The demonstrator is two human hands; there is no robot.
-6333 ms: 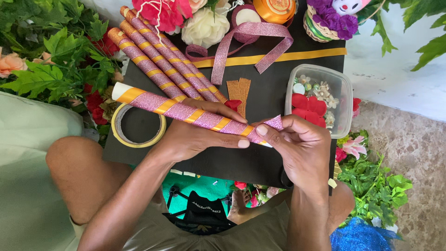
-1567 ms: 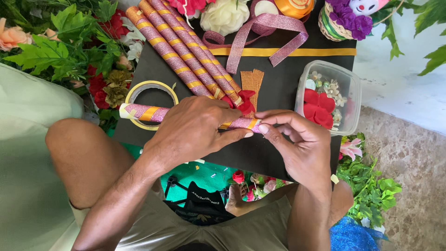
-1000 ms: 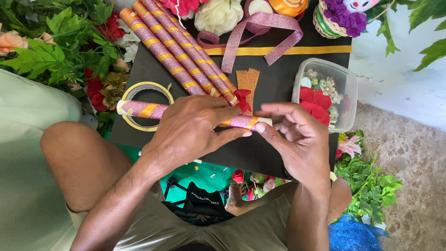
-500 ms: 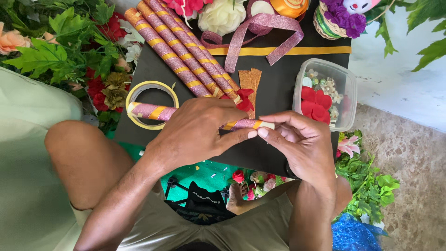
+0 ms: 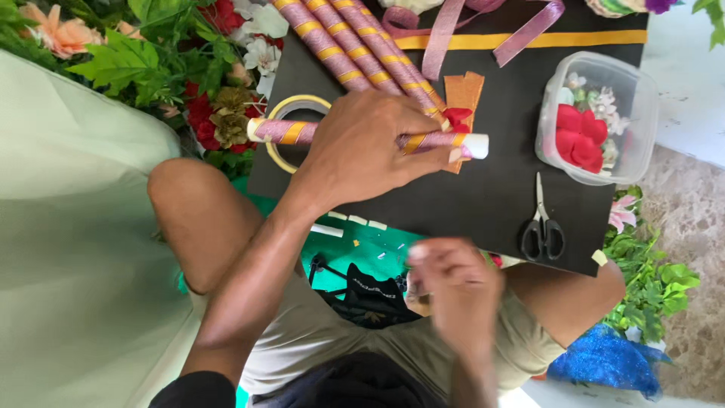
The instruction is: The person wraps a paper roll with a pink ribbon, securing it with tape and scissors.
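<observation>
Right hand (image 5: 453, 291) now off wrapped stick (image 5: 362, 136), left-hand (image 5: 362, 151) grip mid-stick.

one package only: clear plastic tub (image 5: 596, 113), rounded rectangle, near the black board's (image 5: 491, 204) right edge, holding red and pale flowers.

A: Where does the board (image 5: 483, 204) sit?

B: Across the upper middle of the frame, resting over the person's knees.

A: What's on it?

B: Wrapped sticks (image 5: 355, 45) run from the top centre downward. Below them, one stick (image 5: 287, 131) lies crosswise under the left hand (image 5: 370, 147), over a tape roll (image 5: 281, 113) at the board's left edge. A tub (image 5: 593, 117) sits at upper right, scissors (image 5: 541, 227) just below it.

A: And the other hand?

B: The right hand (image 5: 453, 291) is at lower centre, off the board.
</observation>
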